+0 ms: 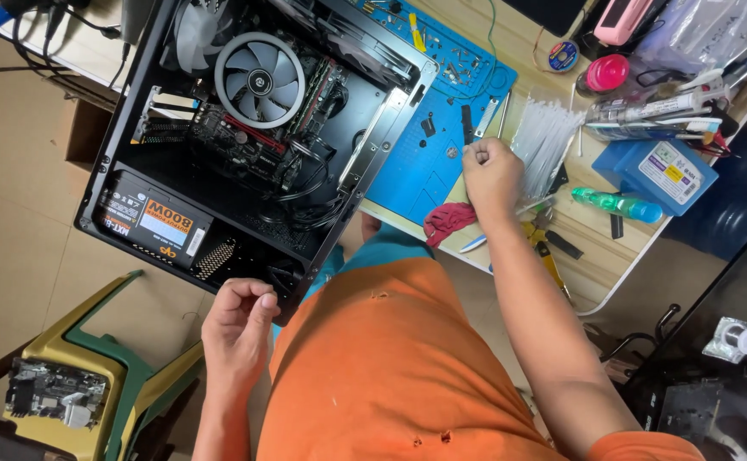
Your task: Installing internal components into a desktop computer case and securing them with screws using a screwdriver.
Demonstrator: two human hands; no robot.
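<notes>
A computer case (219,171) lies open on the table (595,256), its near corner hanging over the edge. Inside it, a fan (259,79) sits toward the back and a power supply (153,224) at the near left. Right of the case lies a work mat (429,162). The right hand (491,175) rests at the mat's right edge, beside a bundle of cable ties (542,141). The left hand (238,329) touches the case's near corner. Left of it, below the table, stands a stool (108,367).
</notes>
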